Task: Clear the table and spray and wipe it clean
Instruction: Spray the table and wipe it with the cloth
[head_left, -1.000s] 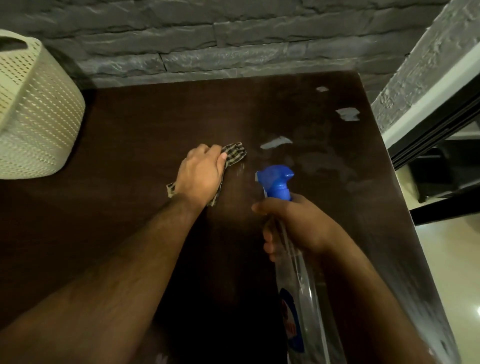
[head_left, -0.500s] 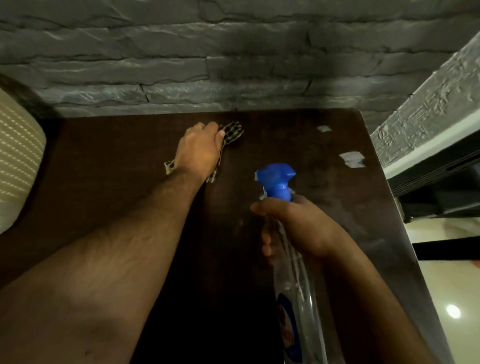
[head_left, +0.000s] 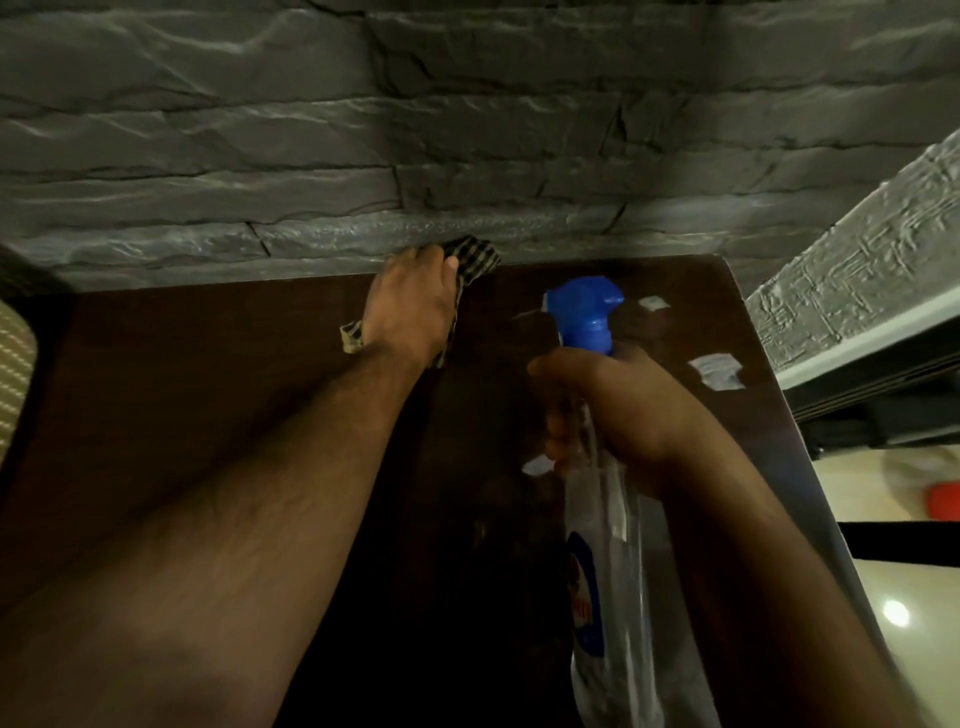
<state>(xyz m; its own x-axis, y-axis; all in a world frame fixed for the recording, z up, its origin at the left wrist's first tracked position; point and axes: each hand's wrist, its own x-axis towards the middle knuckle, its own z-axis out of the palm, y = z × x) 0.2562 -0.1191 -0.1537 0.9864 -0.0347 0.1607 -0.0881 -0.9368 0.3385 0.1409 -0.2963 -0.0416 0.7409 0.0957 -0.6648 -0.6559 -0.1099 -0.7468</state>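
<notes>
Our left hand (head_left: 410, 306) presses the checked cloth (head_left: 475, 260) flat at the wall; right hand (head_left: 618, 410) grips the spray bottle (head_left: 608, 519). Could miss those 3 pale patches (head_left: 717, 370) right of it.

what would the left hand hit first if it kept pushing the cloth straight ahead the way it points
Most likely the grey stone wall. The left hand presses the checked cloth at the dark wooden table's far edge, and the cloth's front already seems to reach the wall's base, though depth is unclear.
</notes>
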